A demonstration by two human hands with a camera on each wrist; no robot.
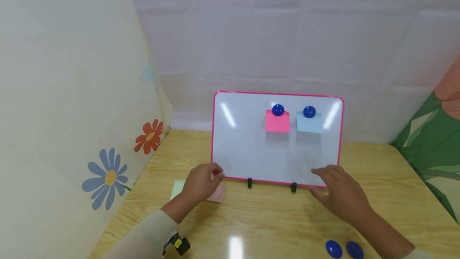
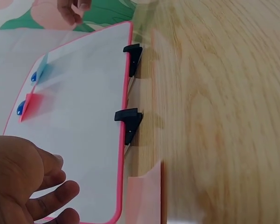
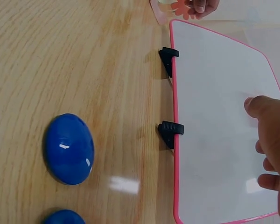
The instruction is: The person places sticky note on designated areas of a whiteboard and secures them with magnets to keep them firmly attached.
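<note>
Across the back hangs a creased, pale lilac cloth backdrop [image 1: 233,43], with a cream wall printed with flowers [image 1: 64,91] on the left. Below spreads a light wood-grain table [image 1: 273,219], where a white rectangular board with a pink rim [image 1: 244,147] stands tilted back. The left hand [image 1: 202,181], fingers loosely curled and gripping nothing, is by the board's lower left corner; the right hand [image 1: 341,193], fingers parted and likewise unburdened, is before the lower right. A bright pink square paper note [image 1: 278,126] and a light blue paper note [image 1: 310,125] hang under glossy blue round magnets [image 1: 278,110]. Pale green paper [image 1: 177,188] and pale pink paper [image 1: 217,194] lie partly behind the left hand. Two loose blue oval magnets [image 1: 334,249] rest near the right forearm. Small black plastic supports [image 1: 249,183] hold the board's lower edge.
</note>
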